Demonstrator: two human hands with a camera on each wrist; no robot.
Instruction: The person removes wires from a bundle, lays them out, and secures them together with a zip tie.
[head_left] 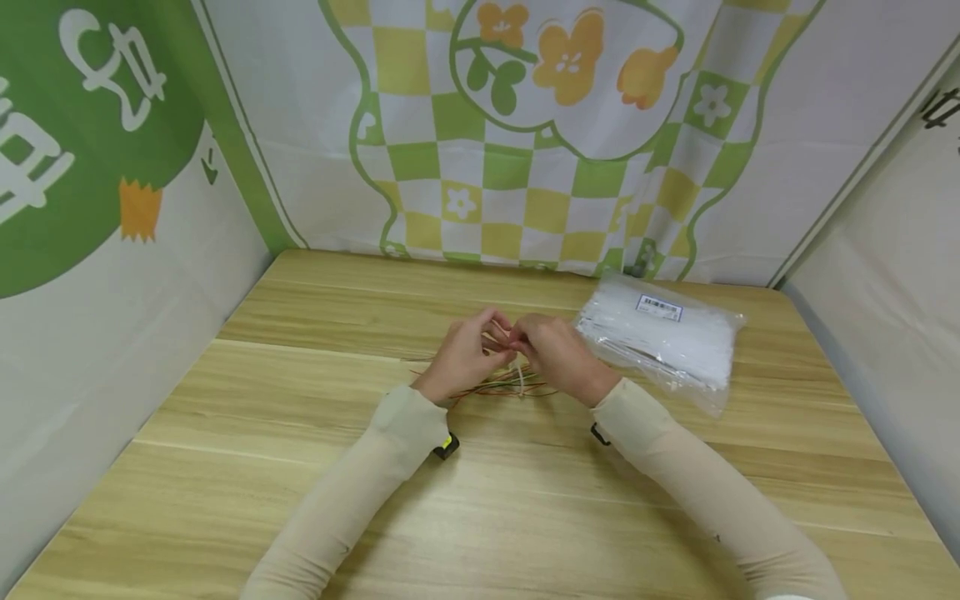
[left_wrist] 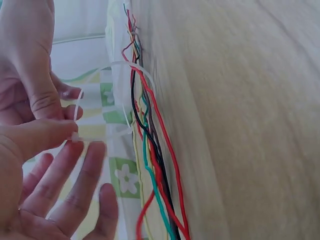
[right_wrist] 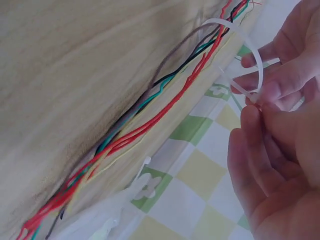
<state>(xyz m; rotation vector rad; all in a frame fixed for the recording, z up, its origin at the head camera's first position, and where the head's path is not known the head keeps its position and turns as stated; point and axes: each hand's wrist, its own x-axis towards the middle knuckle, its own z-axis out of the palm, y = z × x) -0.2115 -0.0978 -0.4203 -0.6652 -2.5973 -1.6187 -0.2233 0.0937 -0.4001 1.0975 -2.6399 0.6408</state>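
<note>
On pale wooden table [head_left: 300, 467]: thin white plastic cable tie [right_wrist: 250, 55] looped round bundle of coloured wires [left_wrist: 150, 150] (red, green, black), pinched between left hand [head_left: 462, 354] and right hand [head_left: 557, 354].

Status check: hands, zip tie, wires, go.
Both hands pinching white zip tie, looped around coloured wires on table. Loop not yet tight. Bag of ties beside right hand, clear.

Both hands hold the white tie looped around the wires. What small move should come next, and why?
Probably pull the tail through to shrink the loop: the cable tie circles the wires loosely, and the left hand and right hand already pinch it where its ends meet.
</note>
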